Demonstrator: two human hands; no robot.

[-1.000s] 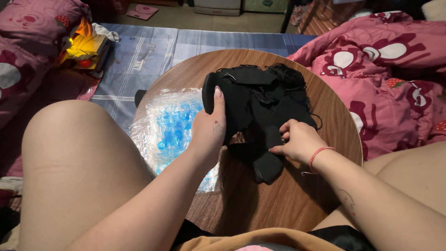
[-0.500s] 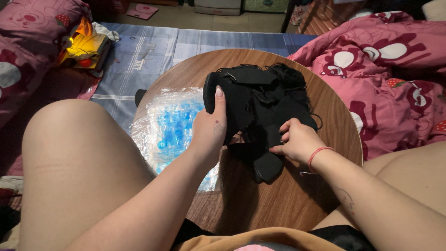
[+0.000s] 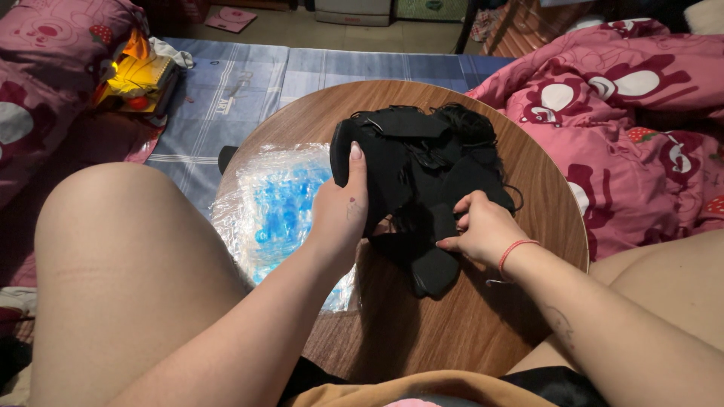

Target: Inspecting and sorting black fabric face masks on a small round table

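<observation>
Left hand point(image 3: 343, 215) clamped as before on the black padded gear point(image 3: 422, 169), thumb up its edge. Right hand point(image 3: 483, 230) shifted slightly, fingers now pinching a strap, probably.

I am looking down at a home bedroom floor: pink cartoon-print bedding point(image 3: 641, 98) is lying on both sides, a blue checked sheet point(image 3: 249, 83) is covering the floor, and a small round wooden table point(image 3: 483, 316) is standing between bare knees.
</observation>
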